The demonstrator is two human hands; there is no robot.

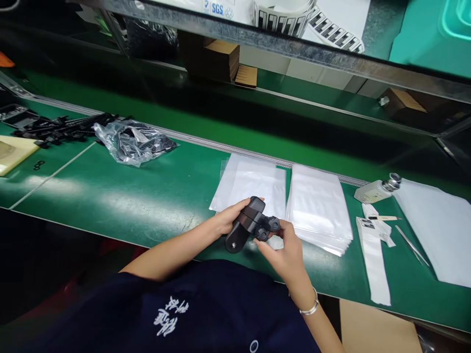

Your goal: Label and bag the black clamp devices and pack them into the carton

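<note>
A black plastic hinged part (247,226) is held between both my hands just above the near edge of the green bench (154,196). My left hand (230,217) wraps its fingers round the thicker end. My right hand (285,250) pinches the smaller jointed end with thumb and fingers; a bracelet sits on that wrist. Right behind the part lie two stacks of clear plastic bags, one flat (252,184) and one thicker (318,208).
A crumpled clear bag of black parts (134,141) and loose black parts (55,128) lie at the far left. To the right sit a small bottle (376,190), label strip (373,252), tweezers (411,245) and white sheets (439,230). Cardboard boxes (217,59) stand beyond the conveyor.
</note>
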